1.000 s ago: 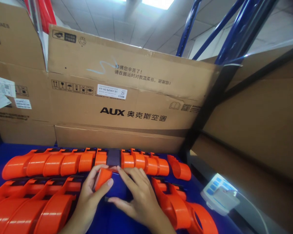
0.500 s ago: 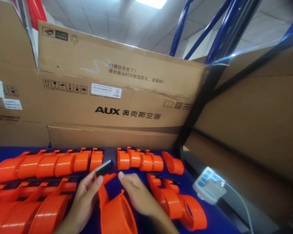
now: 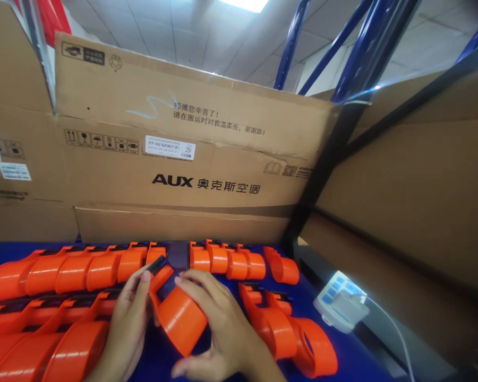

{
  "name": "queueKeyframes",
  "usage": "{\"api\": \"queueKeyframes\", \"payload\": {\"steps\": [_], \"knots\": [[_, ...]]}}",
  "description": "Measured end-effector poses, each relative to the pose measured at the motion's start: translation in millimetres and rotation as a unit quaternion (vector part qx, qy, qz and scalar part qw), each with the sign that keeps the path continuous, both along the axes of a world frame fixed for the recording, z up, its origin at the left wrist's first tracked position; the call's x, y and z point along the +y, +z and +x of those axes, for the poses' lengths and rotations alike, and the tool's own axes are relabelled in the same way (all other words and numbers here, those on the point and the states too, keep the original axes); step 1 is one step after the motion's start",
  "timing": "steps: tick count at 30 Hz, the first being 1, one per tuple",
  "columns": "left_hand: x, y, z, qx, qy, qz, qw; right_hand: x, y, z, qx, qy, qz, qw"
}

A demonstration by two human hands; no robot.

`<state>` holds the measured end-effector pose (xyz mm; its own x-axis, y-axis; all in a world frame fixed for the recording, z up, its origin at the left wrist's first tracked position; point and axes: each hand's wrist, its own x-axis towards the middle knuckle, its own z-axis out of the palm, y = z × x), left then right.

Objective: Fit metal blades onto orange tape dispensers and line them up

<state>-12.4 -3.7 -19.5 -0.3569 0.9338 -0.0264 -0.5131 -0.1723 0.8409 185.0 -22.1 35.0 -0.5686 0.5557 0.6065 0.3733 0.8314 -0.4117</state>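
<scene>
- The left hand (image 3: 128,323) and the right hand (image 3: 219,331) are gripping one orange plastic piece (image 3: 178,313) between them, low in the middle of the view, just in front of the gap in the far row.
- The left fingers (image 3: 143,278) are lying together along the piece's left side, pressed against it; the right fingers (image 3: 191,284) are curling over its top and right side, with the thumb under its rounded end.
- The held piece is showing a glossy orange shell, rounded and wide at the near end, narrowing to a flat tip with a dark strip (image 3: 156,265) at the far end.
- More orange pieces are lying nested in rows on the blue tabletop (image 3: 342,361): a near-left row (image 3: 43,339) left of the held piece, a far row (image 3: 103,268) beyond it, and a short stack (image 3: 287,334) to its right.
- A white device with blue squares (image 3: 340,302) and a pale cable is sitting farther right of the held piece.
- Beyond the far row, a large cardboard box (image 3: 191,159) is standing, printed "AUX" with Chinese characters, handling symbols and a white label reading "25".
- Blue rack beams (image 3: 358,58) are rising behind the box.
</scene>
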Motion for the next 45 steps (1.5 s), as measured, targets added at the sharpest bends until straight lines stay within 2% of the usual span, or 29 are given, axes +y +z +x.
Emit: {"api": "queueKeyframes", "payload": {"steps": [4, 7, 9, 11, 15, 18, 21, 25, 27, 30, 33, 35, 45], "knots": [[-1, -0.4, -2, -0.030, -0.029, -0.008, 0.999, 3, -7.2, -4, -0.007, -0.045, 0.041, 0.998], [0, -2.5, -1, -0.056, -0.055, -0.004, 0.997, 3, -9.3, -4, 0.035, -0.089, 0.044, 0.994], [1, -4.0, 0, -0.061, -0.095, -0.004, 0.994, 4, -10.5, -3, 0.068, -0.118, 0.047, 0.990], [1, -5.4, 1, -0.052, -0.136, -0.008, 0.989, 4, -11.9, -2, 0.093, -0.134, 0.052, 0.985], [-2, -9.2, 3, -0.022, -0.172, -0.020, 0.985, 11, -12.5, 0, 0.162, -0.200, 0.041, 0.965], [-4, -12.4, 3, 0.013, -0.200, -0.014, 0.980, 15, -6.3, 3, 0.230, -0.250, 0.001, 0.941], [-4, -12.4, 2, 0.052, -0.226, 0.000, 0.973, 13, 10.4, 14, 0.252, -0.291, -0.028, 0.922], [-3, -6.8, 1, 0.066, -0.249, 0.014, 0.966, 9, 46.0, 55, 0.214, -0.407, 0.001, 0.888], [-4, -2.8, 2, 0.065, -0.259, 0.016, 0.963, 14, 63.1, 83, 0.164, -0.481, 0.017, 0.861], [-8, 2.6, 5, 0.070, -0.262, 0.014, 0.962, 31, 78.0, 124, 0.070, -0.557, -0.016, 0.828], [-13, 4.3, 7, 0.082, -0.269, 0.016, 0.959, 51, 77.1, 149, -0.014, -0.605, -0.065, 0.793], [-15, 3.6, 8, 0.088, -0.276, 0.018, 0.957, 61, 71.2, 155, -0.044, -0.614, -0.078, 0.784], [-14, 6.8, 5, 0.110, -0.281, 0.015, 0.953, 89, 40.8, 151, -0.099, -0.591, -0.110, 0.793]]}}
